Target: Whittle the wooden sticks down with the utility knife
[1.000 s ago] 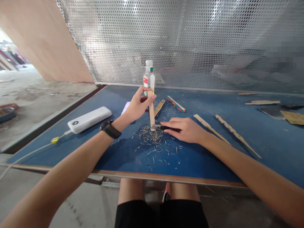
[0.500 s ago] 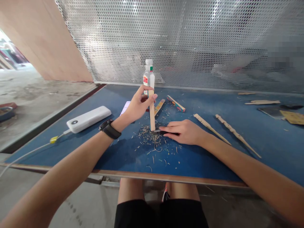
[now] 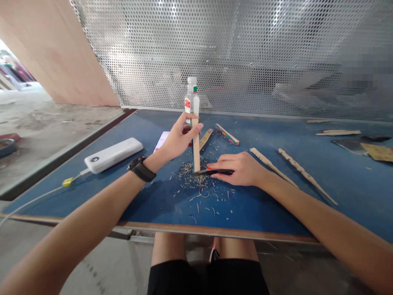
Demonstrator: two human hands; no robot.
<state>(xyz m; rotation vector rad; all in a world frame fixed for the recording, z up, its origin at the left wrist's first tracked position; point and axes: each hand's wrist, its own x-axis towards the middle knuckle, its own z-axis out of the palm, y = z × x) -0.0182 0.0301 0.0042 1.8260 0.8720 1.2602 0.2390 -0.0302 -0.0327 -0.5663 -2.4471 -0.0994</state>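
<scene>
My left hand (image 3: 184,132) pinches the upper part of a wooden stick (image 3: 196,151), held upright with its lower end at the tabletop. Along its left edge the stick shows a dark painted side, while the face towards me is bare wood. A black-handled knife (image 3: 219,171) is gripped in my right hand (image 3: 238,169). Its blade lies against the foot of the stick. Thin wood shavings (image 3: 187,174) are scattered around that spot on the blue table (image 3: 172,207). Behind the stick lies a flat painted piece of wood (image 3: 205,139), partly hidden by my left hand and the stick.
A clear bottle (image 3: 192,96) stands behind my left hand, near a perforated metal panel (image 3: 245,53). To the left lie a white power bank (image 3: 113,155) and a phone (image 3: 161,140). A painted block (image 3: 227,134) and two carved sticks (image 3: 272,166) (image 3: 307,175) lie rightward.
The knife has turned slightly, showing more of its handle, and the right fingers have shifted a little. The stick's lower end sits marginally lower, with more of its dark side showing.
</scene>
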